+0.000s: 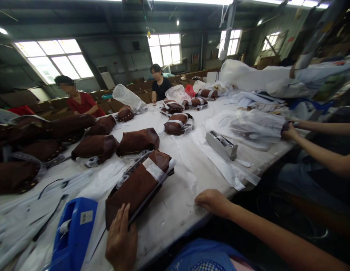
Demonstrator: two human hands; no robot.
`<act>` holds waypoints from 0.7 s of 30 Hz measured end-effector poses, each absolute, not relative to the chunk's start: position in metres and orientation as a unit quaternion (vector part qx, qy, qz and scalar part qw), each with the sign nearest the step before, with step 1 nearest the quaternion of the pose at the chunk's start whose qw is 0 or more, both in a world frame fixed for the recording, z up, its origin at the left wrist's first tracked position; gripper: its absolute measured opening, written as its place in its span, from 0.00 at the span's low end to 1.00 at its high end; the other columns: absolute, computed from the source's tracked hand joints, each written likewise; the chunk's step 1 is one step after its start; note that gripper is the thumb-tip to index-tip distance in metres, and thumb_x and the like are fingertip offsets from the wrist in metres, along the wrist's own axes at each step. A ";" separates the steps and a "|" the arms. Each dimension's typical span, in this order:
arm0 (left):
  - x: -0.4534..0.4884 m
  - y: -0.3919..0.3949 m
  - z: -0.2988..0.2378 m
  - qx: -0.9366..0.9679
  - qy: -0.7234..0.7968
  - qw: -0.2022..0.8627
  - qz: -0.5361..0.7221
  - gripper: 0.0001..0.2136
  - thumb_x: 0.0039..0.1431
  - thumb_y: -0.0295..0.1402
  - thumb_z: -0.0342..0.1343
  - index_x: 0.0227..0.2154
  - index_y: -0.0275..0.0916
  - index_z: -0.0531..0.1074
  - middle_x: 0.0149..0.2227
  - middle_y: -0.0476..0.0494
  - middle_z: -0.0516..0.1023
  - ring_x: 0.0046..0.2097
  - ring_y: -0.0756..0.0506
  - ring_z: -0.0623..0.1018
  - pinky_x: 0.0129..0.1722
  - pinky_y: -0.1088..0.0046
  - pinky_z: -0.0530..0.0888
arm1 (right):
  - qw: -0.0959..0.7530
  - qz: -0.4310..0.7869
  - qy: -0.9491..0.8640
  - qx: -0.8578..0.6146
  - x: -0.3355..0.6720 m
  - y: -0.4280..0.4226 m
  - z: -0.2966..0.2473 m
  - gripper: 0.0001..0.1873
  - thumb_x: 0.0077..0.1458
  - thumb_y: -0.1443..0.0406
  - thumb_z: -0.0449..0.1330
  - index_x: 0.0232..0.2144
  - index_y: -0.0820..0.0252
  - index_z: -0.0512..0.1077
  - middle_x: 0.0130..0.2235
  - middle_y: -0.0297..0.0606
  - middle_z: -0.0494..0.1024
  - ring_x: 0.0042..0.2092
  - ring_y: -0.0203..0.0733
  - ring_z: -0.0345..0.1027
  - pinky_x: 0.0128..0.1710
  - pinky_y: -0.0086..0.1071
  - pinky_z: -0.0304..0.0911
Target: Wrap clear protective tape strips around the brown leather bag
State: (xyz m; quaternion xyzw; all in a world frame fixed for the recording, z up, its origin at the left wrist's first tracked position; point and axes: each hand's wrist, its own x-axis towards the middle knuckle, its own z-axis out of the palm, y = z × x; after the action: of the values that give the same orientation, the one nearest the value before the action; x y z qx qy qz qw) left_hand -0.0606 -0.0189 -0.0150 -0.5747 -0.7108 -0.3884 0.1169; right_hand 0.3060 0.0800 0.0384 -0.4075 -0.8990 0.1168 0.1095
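A brown leather bag lies on its side close in front of me, a pale strip of tape or wrap around its far end. My left hand rests against the bag's near end with fingers stretched out, touching but not gripping it. At the table's front edge, to the right of the bag, is my right hand. Its fingers are curled together on the tabletop; whatever may be under them is hidden. A blue tape dispenser stands just left of my left hand.
More brown bags crowd the left side; several wrapped ones lie farther back. A grey tape dispenser sits among plastic sleeves. At right, a co-worker's hands hold a plastic-covered bag. Two people are across the table.
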 end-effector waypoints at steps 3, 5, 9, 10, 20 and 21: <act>-0.061 -0.019 -0.011 -0.566 -0.717 0.114 -0.390 0.31 0.62 0.28 0.52 0.67 0.54 0.55 0.63 0.48 0.69 0.59 0.39 0.73 0.59 0.58 0.69 | 0.155 0.164 -0.872 -0.434 0.295 0.074 0.046 0.14 0.66 0.55 0.55 0.43 0.49 0.79 0.40 0.34 0.83 0.43 0.44 0.77 0.44 0.32 0.69; -0.061 -0.020 -0.009 -0.562 -0.719 0.118 -0.391 0.31 0.62 0.27 0.53 0.66 0.53 0.55 0.62 0.48 0.69 0.58 0.39 0.73 0.58 0.58 0.70 | 0.222 0.144 -0.842 -0.470 0.289 0.091 0.050 0.18 0.68 0.55 0.51 0.47 0.52 0.78 0.45 0.37 0.82 0.46 0.45 0.76 0.48 0.35 0.69; -0.062 -0.020 -0.003 -0.549 -0.722 0.127 -0.402 0.31 0.62 0.27 0.54 0.66 0.52 0.56 0.61 0.48 0.71 0.57 0.39 0.75 0.56 0.60 0.72 | 0.196 0.066 -0.829 -0.519 0.273 0.148 0.044 0.28 0.66 0.55 0.54 0.62 0.66 0.65 0.63 0.52 0.65 0.65 0.53 0.58 0.64 0.45 0.56; -0.062 -0.020 -0.001 -0.543 -0.725 0.129 -0.404 0.31 0.62 0.27 0.54 0.66 0.52 0.56 0.61 0.47 0.71 0.57 0.39 0.75 0.55 0.61 0.73 | 0.155 0.053 -0.833 -0.529 0.268 0.160 0.039 0.33 0.65 0.54 0.56 0.64 0.70 0.60 0.66 0.54 0.58 0.68 0.55 0.50 0.66 0.48 0.50; -0.082 -0.015 0.014 -0.409 -0.783 0.134 -0.449 0.26 0.61 0.37 0.58 0.62 0.49 0.64 0.56 0.42 0.76 0.52 0.36 0.78 0.49 0.59 0.76 | 0.091 0.070 -0.904 -0.412 0.243 0.125 0.013 0.26 0.69 0.51 0.48 0.59 0.57 0.69 0.63 0.46 0.67 0.65 0.53 0.57 0.66 0.55 0.48; -0.083 -0.015 0.015 -0.397 -0.786 0.132 -0.455 0.26 0.61 0.38 0.59 0.62 0.48 0.65 0.55 0.42 0.76 0.52 0.36 0.78 0.49 0.58 0.76 | 0.112 0.067 -0.901 -0.415 0.241 0.125 0.016 0.24 0.70 0.52 0.46 0.57 0.55 0.71 0.61 0.44 0.70 0.63 0.51 0.60 0.66 0.54 0.48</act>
State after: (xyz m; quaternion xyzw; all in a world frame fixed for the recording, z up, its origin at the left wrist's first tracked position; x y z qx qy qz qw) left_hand -0.0828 -0.0148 0.0153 -0.3971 -0.7861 -0.4547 0.1323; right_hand 0.2412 0.1253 0.0157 -0.4145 -0.9007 0.0666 0.1119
